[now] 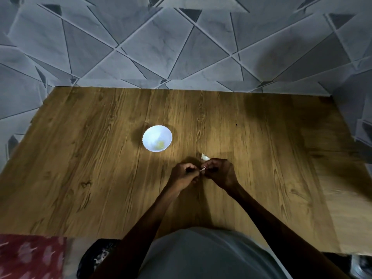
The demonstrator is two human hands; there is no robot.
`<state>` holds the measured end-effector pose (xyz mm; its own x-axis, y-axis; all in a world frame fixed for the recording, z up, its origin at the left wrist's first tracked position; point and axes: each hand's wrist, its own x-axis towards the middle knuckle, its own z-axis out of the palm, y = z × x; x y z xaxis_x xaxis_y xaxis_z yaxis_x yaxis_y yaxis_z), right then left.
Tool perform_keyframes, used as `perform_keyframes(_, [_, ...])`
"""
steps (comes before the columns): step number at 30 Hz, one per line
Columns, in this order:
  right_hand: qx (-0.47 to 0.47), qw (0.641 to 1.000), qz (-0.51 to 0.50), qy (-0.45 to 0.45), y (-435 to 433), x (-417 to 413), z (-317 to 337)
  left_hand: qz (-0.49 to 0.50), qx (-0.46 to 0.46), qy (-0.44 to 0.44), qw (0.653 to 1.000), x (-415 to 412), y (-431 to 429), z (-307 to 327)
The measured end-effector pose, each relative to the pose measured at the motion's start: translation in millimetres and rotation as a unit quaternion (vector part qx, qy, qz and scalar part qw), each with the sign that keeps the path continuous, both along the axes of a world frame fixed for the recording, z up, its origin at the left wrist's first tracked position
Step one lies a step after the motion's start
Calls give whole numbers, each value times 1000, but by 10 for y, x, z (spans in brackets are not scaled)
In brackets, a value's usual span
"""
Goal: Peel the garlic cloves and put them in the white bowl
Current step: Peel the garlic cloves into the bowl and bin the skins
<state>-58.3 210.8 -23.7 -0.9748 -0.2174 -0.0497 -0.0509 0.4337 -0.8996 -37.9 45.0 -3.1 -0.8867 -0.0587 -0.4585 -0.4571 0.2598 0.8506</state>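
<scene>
The pinched garlic clove [203, 168] is mostly hidden and tiny.

matt wood-grain table [100, 158], glossy white bowl [149, 133].

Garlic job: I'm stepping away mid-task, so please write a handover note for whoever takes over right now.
Left hand and right hand both pinch a small pale piece between them, apparently a clove being peeled.
White bowl stands ahead-left on the table, with something yellowish inside, likely peeled garlic.
Another clove lies just beyond the right hand.
Left: finish this one, bowl it, then peel the other.
</scene>
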Motion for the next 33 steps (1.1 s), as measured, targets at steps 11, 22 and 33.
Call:
perform_keyframes(11, [22,997,57,46,-58,24,225,-141,-73,34,987,-63,-170,133])
perform_keyframes(22, [-60,995,69,44,-10,23,242,-52,84,-24,995,1,-168,112])
perform_keyframes(33, [-198,977,76,12,21,14,267,53,254,-179,949,-22,-139,189])
